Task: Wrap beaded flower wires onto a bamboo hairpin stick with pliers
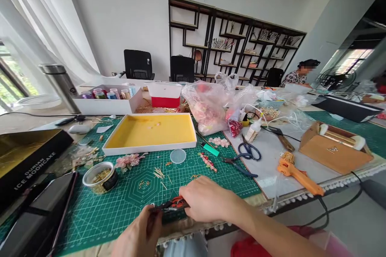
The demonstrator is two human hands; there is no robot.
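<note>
My right hand is closed round the red and black handles of small pliers, low over the mat's front edge. The pliers' jaws point left, toward my left hand. Thumb and fingers of that hand are pinched together at the jaw tips, on something too small to make out. Beyond them, thin gold pins and tiny gold rings lie on the green cutting mat. A round tub of gold bits stands to the left, close to a pink flower cluster.
A yellow-lined white tray lies behind the mat's middle. To the right are dark-handled cutters, scissors and an orange glue gun. A phone-like black slab rests at left. A person sits far back right.
</note>
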